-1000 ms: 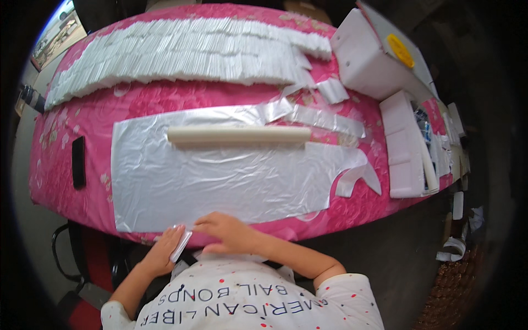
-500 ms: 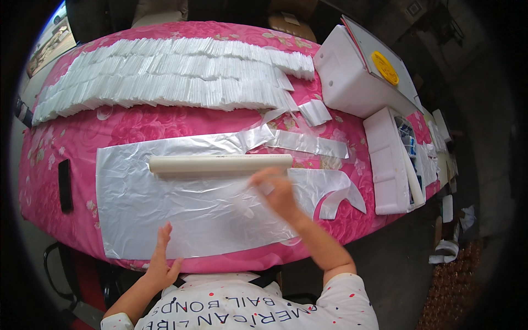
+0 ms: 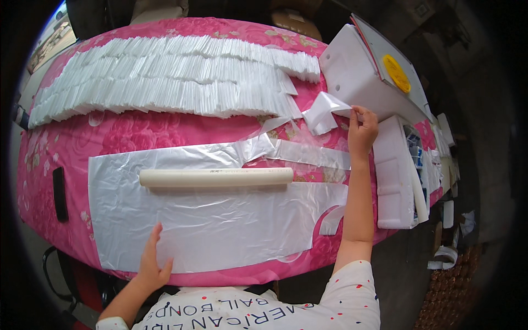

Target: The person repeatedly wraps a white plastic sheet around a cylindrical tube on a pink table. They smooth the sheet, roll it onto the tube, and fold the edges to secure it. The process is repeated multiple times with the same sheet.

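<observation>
The step in hand appears to be the handling of a shiny white film strip (image 3: 320,116), its corner clamped in the grip of the right hand (image 3: 363,131) near the foam box (image 3: 352,74), over the table (image 3: 137,133). The left hand (image 3: 150,266) is spread, fingers apart, by the plastic sheet (image 3: 236,231). A light pinch seems called for next. The strip looks thin, glossy and bent over.

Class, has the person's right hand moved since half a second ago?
Yes: the right hand moved rightward and forward, closer to the large white box.
</observation>
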A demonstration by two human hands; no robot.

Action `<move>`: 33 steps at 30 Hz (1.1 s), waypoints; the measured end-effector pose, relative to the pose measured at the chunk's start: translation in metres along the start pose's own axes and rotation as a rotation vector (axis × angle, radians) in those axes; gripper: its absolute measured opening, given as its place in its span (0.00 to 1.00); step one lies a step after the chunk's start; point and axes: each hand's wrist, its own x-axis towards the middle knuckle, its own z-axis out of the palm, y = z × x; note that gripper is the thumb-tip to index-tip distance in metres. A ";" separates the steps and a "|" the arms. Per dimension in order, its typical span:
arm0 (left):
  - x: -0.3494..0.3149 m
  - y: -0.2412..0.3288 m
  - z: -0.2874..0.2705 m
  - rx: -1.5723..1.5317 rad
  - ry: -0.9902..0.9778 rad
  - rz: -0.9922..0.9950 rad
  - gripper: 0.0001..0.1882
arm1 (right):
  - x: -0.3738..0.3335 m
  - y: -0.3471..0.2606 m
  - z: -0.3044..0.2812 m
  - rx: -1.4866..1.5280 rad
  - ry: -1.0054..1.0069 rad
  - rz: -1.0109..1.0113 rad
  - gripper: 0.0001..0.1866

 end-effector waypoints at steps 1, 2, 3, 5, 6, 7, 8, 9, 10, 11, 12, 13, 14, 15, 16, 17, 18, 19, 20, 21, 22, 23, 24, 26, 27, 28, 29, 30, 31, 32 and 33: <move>0.011 0.002 -0.004 0.062 0.016 0.065 0.38 | -0.005 -0.016 -0.002 0.063 -0.040 -0.006 0.04; 0.027 0.007 -0.007 0.123 0.031 0.130 0.37 | -0.011 -0.032 -0.005 0.206 -0.113 0.099 0.04; 0.048 0.015 -0.010 0.131 0.064 0.232 0.37 | -0.019 -0.050 -0.007 0.349 -0.188 0.208 0.04; 0.089 0.035 -0.013 0.100 0.116 0.373 0.36 | -0.038 -0.086 -0.010 0.663 -0.367 0.380 0.04; 0.104 0.045 -0.013 0.067 0.145 0.412 0.36 | -0.047 -0.105 -0.012 0.845 -0.470 0.432 0.04; 0.118 0.056 -0.012 -0.043 0.152 0.391 0.35 | -0.054 -0.128 -0.016 0.972 -0.603 0.563 0.04; 0.127 0.064 -0.010 -0.156 0.162 0.365 0.34 | -0.063 -0.148 -0.020 1.094 -0.743 0.695 0.04; 0.129 0.067 -0.006 -0.272 0.105 0.279 0.30 | -0.073 -0.164 -0.023 1.157 -0.846 0.755 0.04; 0.130 0.065 -0.001 -0.387 0.053 0.195 0.27 | -0.082 -0.176 -0.025 1.220 -0.948 0.811 0.05; 0.125 0.062 0.003 -0.501 0.004 0.109 0.24 | -0.091 -0.188 -0.027 1.244 -1.031 0.835 0.05; 0.120 0.057 0.008 -0.610 -0.036 -0.035 0.21 | -0.101 -0.194 -0.028 1.267 -1.104 0.868 0.06; 0.113 0.052 0.012 -0.718 -0.072 -0.180 0.18 | -0.109 -0.199 -0.029 1.290 -1.179 0.898 0.06; 0.106 0.049 0.016 -0.823 -0.104 -0.328 0.16 | -0.116 -0.203 -0.030 1.282 -1.225 0.923 0.07; 0.098 0.047 0.022 -0.823 -0.015 -0.373 0.13 | -0.121 -0.207 -0.032 1.268 -1.274 0.943 0.08; 0.090 0.043 0.026 -0.795 -0.001 -0.402 0.13 | -0.127 -0.212 -0.033 1.254 -1.324 0.961 0.09; 0.083 0.039 0.028 -0.766 0.013 -0.431 0.13 | -0.135 -0.217 -0.033 1.218 -1.316 0.975 0.12; 0.077 0.036 0.030 -0.740 0.029 -0.453 0.12 | -0.139 -0.221 -0.033 1.227 -1.320 0.985 0.12; 0.073 0.035 0.031 -0.723 0.044 -0.475 0.12 | -0.143 -0.223 -0.034 1.236 -1.324 0.996 0.13; 0.070 0.034 0.030 -0.706 0.058 -0.497 0.12 | -0.146 -0.227 -0.035 1.245 -1.326 1.007 0.14; 0.068 0.033 0.030 -0.690 0.070 -0.517 0.12 | -0.148 -0.230 -0.037 1.180 -1.328 0.903 0.15; 0.066 0.032 0.032 -0.684 0.084 -0.511 0.12 | -0.151 -0.234 -0.041 1.115 -1.326 0.800 0.16; 0.064 0.031 0.033 -0.679 0.097 -0.505 0.12 | -0.152 -0.237 -0.044 1.049 -1.319 0.699 0.17; 0.063 0.031 0.033 -0.672 0.107 -0.495 0.12 | -0.150 -0.239 -0.045 1.033 -1.335 0.708 0.17; 0.061 0.031 0.031 -0.645 0.114 -0.495 0.12 | -0.146 -0.240 -0.046 0.999 -1.364 0.727 0.17; 0.061 0.031 0.030 -0.633 0.117 -0.495 0.11 | -0.148 -0.240 -0.047 1.005 -1.360 0.733 0.16; 0.061 0.032 0.030 -0.629 0.118 -0.492 0.11 | -0.149 -0.239 -0.047 1.011 -1.356 0.738 0.15; 0.061 0.032 0.030 -0.626 0.120 -0.490 0.12 | -0.151 -0.238 -0.047 1.018 -1.352 0.745 0.14; 0.061 0.031 0.030 -0.623 0.124 -0.489 0.12 | -0.150 -0.239 -0.049 1.046 -1.351 0.754 0.13; 0.061 0.030 0.030 -0.630 0.118 -0.494 0.12 | -0.148 -0.241 -0.052 1.075 -1.351 0.764 0.12; 0.061 0.029 0.031 -0.636 0.112 -0.498 0.12 | -0.147 -0.242 -0.054 1.104 -1.350 0.774 0.12; 0.061 0.028 0.031 -0.642 0.104 -0.502 0.12 | -0.150 -0.240 -0.053 1.123 -1.349 0.784 0.11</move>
